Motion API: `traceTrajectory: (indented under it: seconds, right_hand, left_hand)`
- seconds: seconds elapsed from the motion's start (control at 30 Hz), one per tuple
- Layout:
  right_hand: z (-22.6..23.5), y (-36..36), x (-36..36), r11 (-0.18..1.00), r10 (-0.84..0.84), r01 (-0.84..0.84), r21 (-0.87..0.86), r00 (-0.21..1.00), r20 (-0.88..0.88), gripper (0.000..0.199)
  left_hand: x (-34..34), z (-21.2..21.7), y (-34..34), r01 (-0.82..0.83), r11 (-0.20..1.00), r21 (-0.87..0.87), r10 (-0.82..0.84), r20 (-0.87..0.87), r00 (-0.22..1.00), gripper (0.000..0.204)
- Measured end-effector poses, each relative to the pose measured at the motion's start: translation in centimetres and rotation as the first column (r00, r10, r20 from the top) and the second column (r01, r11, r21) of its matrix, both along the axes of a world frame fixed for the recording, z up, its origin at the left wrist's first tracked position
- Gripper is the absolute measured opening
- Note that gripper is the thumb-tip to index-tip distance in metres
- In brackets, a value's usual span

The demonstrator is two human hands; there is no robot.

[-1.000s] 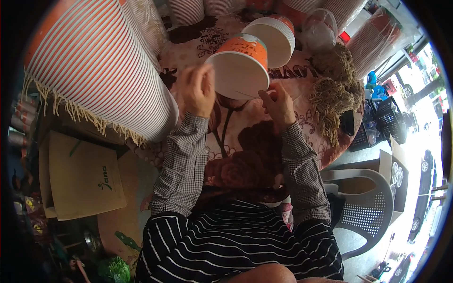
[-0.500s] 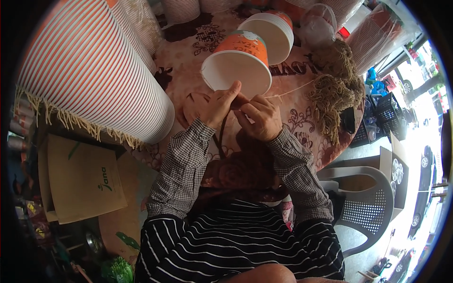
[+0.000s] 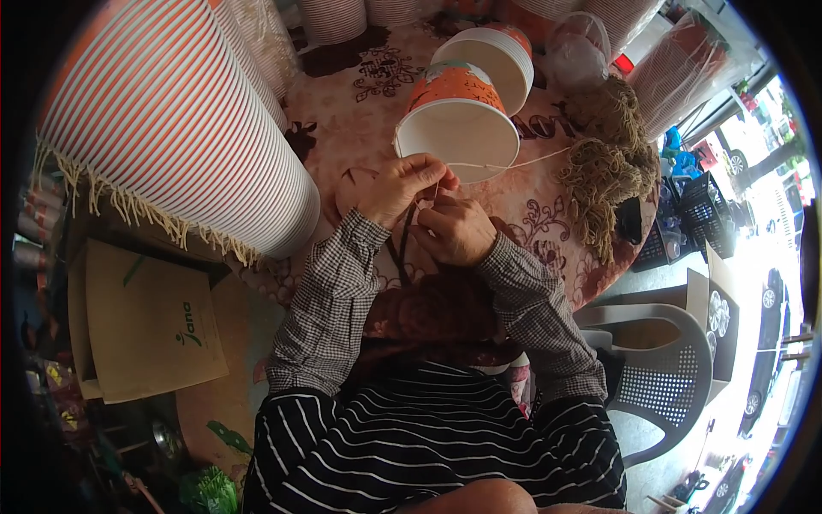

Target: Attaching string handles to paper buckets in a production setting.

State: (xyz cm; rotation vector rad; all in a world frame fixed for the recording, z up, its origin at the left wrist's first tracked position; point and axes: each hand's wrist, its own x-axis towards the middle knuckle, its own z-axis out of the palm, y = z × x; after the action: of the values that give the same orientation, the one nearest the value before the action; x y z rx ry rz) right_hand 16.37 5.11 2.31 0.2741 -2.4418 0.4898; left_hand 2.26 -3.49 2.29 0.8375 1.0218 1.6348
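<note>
While your left hand is pinching a pale cord between thumb and fingertips, your right hand is resting just below and to the right of it, fingers bent. Both parts of your grip are closing on the cord, the left and right fingertips almost meeting. The cord is running rightward across the mouth of an orange paper bucket toward a tan cord tangle. That bucket is lying on its side on the cloth-covered surface, just beyond your fingers, its white opening facing you. Behind it, a short nested stack is lying tilted. To your left, a tall bucket stack is leaning toward you, tan fringe hanging along its underside. A cardboard box is standing below that stack, and a grey chair is standing to your right.
</note>
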Motion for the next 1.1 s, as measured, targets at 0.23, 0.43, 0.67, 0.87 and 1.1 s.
traceTrajectory:
  seconds: [0.23,0.43,0.67,0.87,1.1]
  right_hand:
    - [0.6,0.6,0.3,0.967,0.088,0.006,-0.256,0.931,0.355,0.019]
    - [1.1,2.5,1.0,0.787,0.12,0.109,-0.607,0.939,0.323,0.019]
    - [1.4,4.3,1.1,0.365,0.067,0.213,-0.906,0.965,0.254,0.021]
    - [1.5,3.8,1.1,0.248,0.075,0.131,-0.96,0.985,0.153,0.015]
    - [1.2,4.0,1.0,0.232,0.056,0.056,-0.971,0.996,0.071,0.007]
  left_hand:
    - [-0.8,1.2,-0.7,-0.061,0.979,0.193,0.03,0.16,0.987,0.021]
    - [-0.1,1.9,-1.0,-0.164,0.983,0.086,0.17,-0.062,0.984,0.019]
    - [1.7,0.9,0.2,-0.251,0.957,0.143,0.288,-0.382,0.878,0.018]
    - [2.6,0.5,0.5,-0.222,0.963,0.15,0.266,-0.628,0.731,0.017]
    - [2.8,0.8,0.5,-0.296,0.939,0.172,0.342,-0.512,0.788,0.02]
